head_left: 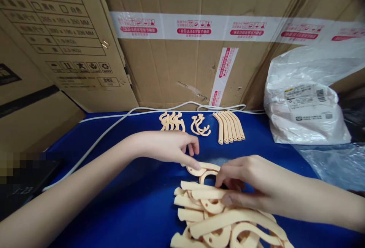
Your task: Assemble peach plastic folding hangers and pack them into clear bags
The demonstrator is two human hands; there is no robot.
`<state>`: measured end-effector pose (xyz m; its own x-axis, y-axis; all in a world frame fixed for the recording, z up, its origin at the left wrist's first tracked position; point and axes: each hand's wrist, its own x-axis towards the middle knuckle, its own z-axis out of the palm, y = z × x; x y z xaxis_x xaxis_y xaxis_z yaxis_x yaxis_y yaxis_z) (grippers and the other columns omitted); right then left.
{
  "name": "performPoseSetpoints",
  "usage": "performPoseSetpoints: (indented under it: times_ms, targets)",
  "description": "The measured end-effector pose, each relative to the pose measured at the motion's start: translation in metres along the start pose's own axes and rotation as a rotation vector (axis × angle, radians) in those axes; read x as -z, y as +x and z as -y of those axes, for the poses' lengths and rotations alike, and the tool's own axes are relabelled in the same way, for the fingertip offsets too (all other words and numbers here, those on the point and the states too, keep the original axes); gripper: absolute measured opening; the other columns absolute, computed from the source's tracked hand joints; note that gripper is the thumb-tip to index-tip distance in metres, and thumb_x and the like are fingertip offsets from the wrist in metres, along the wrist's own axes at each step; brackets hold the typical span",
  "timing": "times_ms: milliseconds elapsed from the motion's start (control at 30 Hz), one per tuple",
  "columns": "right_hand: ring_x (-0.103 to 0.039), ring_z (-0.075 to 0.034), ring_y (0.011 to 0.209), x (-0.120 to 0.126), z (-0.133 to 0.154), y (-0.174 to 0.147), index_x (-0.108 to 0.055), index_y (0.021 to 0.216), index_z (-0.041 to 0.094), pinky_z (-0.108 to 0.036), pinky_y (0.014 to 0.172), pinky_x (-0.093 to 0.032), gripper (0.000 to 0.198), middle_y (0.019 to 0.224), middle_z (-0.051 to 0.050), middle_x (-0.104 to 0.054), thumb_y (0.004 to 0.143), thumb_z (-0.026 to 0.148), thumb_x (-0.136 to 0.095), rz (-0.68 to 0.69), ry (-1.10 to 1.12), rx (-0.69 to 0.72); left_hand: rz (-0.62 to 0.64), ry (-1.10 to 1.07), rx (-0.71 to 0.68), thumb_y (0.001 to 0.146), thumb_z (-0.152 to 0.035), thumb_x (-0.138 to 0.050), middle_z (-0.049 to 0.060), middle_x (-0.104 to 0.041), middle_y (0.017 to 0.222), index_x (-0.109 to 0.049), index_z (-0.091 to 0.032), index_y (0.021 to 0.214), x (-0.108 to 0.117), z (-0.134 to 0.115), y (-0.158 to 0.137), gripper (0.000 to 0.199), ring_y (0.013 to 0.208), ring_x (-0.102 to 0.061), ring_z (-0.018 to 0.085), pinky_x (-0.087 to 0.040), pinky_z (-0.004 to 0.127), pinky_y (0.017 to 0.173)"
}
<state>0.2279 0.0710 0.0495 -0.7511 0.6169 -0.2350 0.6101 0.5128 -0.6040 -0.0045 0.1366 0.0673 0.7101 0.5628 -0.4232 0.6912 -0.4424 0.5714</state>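
Observation:
A heap of cream curved plastic pieces (213, 219), like folding-hanger arms, lies at the front of the blue table surface. My right hand (251, 181) reaches onto the heap's far side, fingers curled and thumb pressed against a strip; its grip is partly hidden. My left hand (168, 147) is just beyond the heap, with its thumb at a rounded piece end (194, 171) and its other fingers loosely bent, apart from the thumb. Farther back are a cluster of small hook pieces (172, 122), a few more hooks (201, 125) and a neat row of curved arms (229, 127).
A white cable (108, 135) runs along the back and down the left. Cardboard boxes (171, 65) wall in the back and left. At right sits a white plastic bag (305, 115) beside clear wrap (336, 164). A dark device (25, 187) lies at left.

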Motion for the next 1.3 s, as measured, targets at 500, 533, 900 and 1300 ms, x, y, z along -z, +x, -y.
performPoseSetpoints:
  times_ms: [500,533,900,1300]
  targets:
    - [-0.054,-0.014,0.071,0.002,0.006,-0.007,-0.057,0.086,0.021,-0.026,0.060,-0.038,0.034,0.085,0.000,-0.060,0.082,0.053,-0.064,-0.141,-0.166,0.051,-0.056,-0.042,-0.160,0.078,-0.051,-0.070,0.002,-0.066,0.107,-0.064,-0.020,0.111,-0.011,-0.011,0.004,0.046,0.099,-0.059,0.019,-0.043,0.025,0.080]
    - [-0.055,-0.015,0.074,-0.001,0.009,-0.009,-0.057,0.086,0.021,-0.026,0.061,-0.038,0.032,0.088,0.000,-0.060,0.082,0.052,-0.065,-0.099,-0.192,0.098,-0.060,-0.053,-0.180,0.080,-0.048,-0.069,0.003,-0.066,0.107,-0.064,-0.019,0.112,-0.012,-0.011,0.005,0.043,0.099,-0.059,0.019,-0.043,0.024,0.082]
    - [-0.055,-0.011,0.061,0.007,0.011,-0.008,-0.059,0.077,0.019,-0.022,0.054,-0.042,0.025,0.070,0.002,-0.060,0.089,0.042,-0.060,-0.340,0.266,-0.082,-0.123,-0.389,-0.282,0.097,-0.055,-0.033,0.007,-0.070,0.087,-0.073,-0.015,0.088,-0.018,-0.008,0.023,0.058,0.077,-0.060,0.016,-0.043,0.026,0.071]
    - [-0.042,-0.008,0.045,0.064,-0.006,0.023,-0.051,0.065,0.021,-0.023,0.041,-0.029,0.034,0.056,0.005,-0.051,0.074,0.044,-0.075,-0.890,0.564,-0.063,-0.748,-0.771,-0.308,0.089,-0.026,-0.051,0.000,-0.059,0.071,-0.061,-0.015,0.074,0.011,-0.026,0.037,0.021,0.068,-0.053,0.011,-0.038,0.021,0.061]
